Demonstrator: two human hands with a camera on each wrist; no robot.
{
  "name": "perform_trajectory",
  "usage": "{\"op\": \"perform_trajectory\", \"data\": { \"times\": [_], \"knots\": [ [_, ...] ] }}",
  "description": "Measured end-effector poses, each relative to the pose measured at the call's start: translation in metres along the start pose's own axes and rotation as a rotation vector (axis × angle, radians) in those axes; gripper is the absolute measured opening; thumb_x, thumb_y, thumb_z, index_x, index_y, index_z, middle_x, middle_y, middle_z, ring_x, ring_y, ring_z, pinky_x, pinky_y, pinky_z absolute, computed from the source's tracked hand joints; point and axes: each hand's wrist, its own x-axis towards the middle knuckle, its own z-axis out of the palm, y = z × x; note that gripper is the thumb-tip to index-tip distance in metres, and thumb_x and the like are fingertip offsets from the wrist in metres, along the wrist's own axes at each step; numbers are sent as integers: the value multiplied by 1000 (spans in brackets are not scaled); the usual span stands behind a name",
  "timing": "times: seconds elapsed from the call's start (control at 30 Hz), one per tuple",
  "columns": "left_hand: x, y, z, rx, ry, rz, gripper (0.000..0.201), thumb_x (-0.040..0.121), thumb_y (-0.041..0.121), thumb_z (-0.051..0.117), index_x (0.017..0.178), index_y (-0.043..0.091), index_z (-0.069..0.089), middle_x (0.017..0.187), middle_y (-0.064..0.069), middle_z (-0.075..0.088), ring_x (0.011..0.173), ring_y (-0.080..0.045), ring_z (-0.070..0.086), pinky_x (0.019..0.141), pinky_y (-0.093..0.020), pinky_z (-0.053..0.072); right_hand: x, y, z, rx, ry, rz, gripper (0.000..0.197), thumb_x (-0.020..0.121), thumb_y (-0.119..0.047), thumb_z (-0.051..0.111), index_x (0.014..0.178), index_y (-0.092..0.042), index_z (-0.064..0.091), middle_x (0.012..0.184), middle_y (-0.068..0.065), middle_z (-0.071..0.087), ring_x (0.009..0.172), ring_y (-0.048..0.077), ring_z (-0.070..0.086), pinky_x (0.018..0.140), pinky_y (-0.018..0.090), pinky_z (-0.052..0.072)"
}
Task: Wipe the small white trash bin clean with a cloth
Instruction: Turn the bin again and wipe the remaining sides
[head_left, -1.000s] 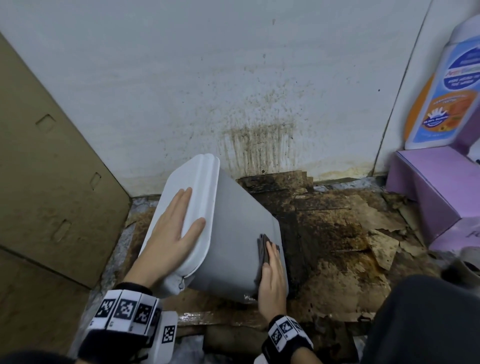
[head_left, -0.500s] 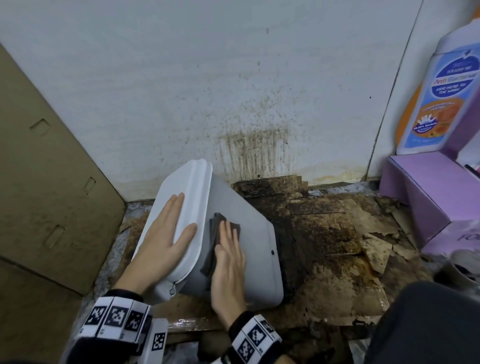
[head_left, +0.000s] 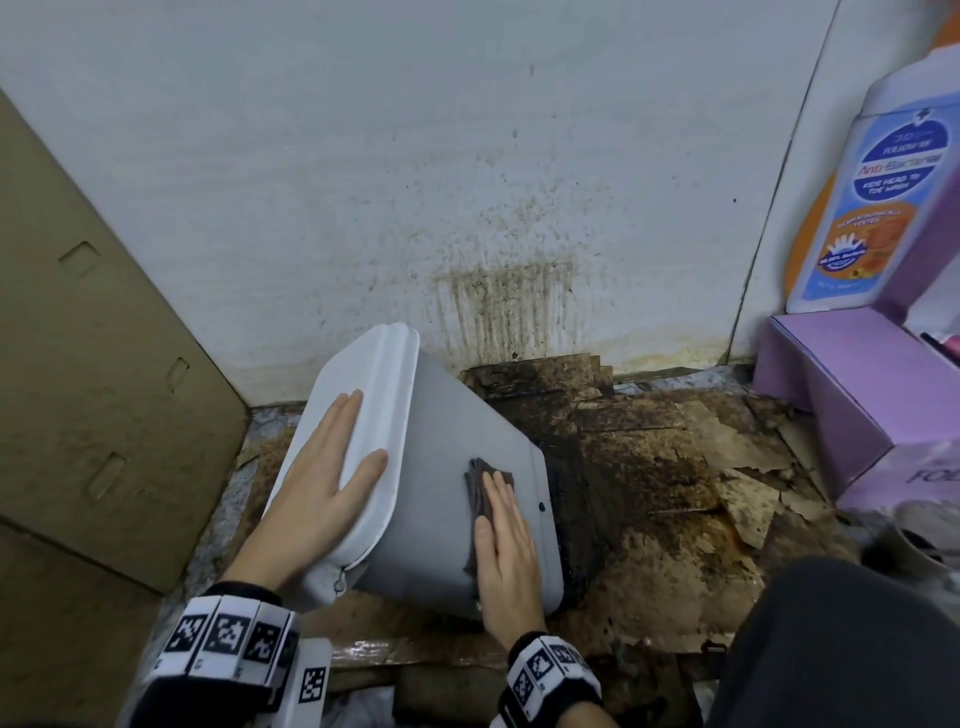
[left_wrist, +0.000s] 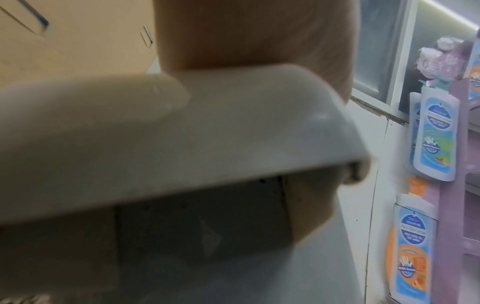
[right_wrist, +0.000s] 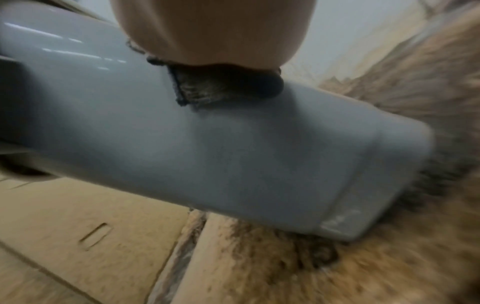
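Note:
The small white trash bin (head_left: 441, 467) is tipped over to the left, its base to the right on the stained floor. My left hand (head_left: 332, 467) lies flat with straight fingers on the white lid (head_left: 379, 374), steadying it. My right hand (head_left: 506, 545) presses a dark grey cloth (head_left: 480, 475) flat against the bin's side wall, near the base. In the right wrist view the cloth (right_wrist: 221, 88) bunches under my palm on the grey-white wall of the bin (right_wrist: 233, 154). The left wrist view shows the lid's rim (left_wrist: 130, 133) close up and blurred.
A cardboard panel (head_left: 93, 389) leans at the left. A stained white wall (head_left: 467, 182) rises behind the bin. Dirty, torn cardboard (head_left: 675, 467) covers the floor to the right. A purple box (head_left: 857, 395) with a wash bottle (head_left: 878, 208) stands at the far right. My dark knee (head_left: 857, 649) is at lower right.
My right hand slid the cloth along the bin's side: from the base up to beside the lid, then back toward the base. My left hand stayed on the lid.

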Motion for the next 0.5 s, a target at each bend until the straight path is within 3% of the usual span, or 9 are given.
{"op": "perform_trajectory", "data": {
  "times": [0.13, 0.27, 0.37, 0.43, 0.5],
  "knots": [
    [-1, 5, 1, -21, 4, -15, 74, 100, 56, 46, 164, 37, 14, 170, 23, 9, 155, 4, 7, 130, -37, 10, -2, 40, -12, 68, -8, 183, 45, 104, -60, 31, 148, -61, 18, 169, -21, 13, 156, -3, 7, 128, 30, 8],
    [2, 12, 5, -33, 61, -7, 71, 101, 46, 55, 163, 32, 22, 169, 19, 18, 155, 1, 13, 129, -37, 14, 2, 48, -14, 133, 21, 229, 46, 108, -43, 42, 151, -50, 25, 163, -23, 22, 152, -1, 17, 129, 32, 13],
    [3, 12, 6, -36, 89, -1, 70, 100, 43, 57, 162, 30, 26, 168, 19, 22, 155, 0, 16, 129, -37, 16, 7, 45, -12, 169, 90, 277, 46, 109, -30, 46, 154, -36, 40, 163, -12, 33, 152, 8, 27, 126, 31, 20],
    [3, 10, 6, -35, 96, 4, 71, 101, 46, 57, 162, 29, 27, 167, 19, 23, 154, 1, 16, 129, -38, 16, 10, 38, -11, 188, 132, 320, 45, 109, -25, 46, 153, -28, 45, 162, -5, 39, 152, 14, 31, 122, 27, 22],
    [3, 8, 5, -30, 104, 7, 75, 97, 56, 54, 162, 31, 27, 167, 18, 24, 155, 0, 17, 129, -39, 17, 12, 27, -7, 200, 155, 354, 44, 109, -25, 44, 153, -26, 46, 161, -3, 41, 151, 17, 33, 124, 31, 24]
  ]
}}
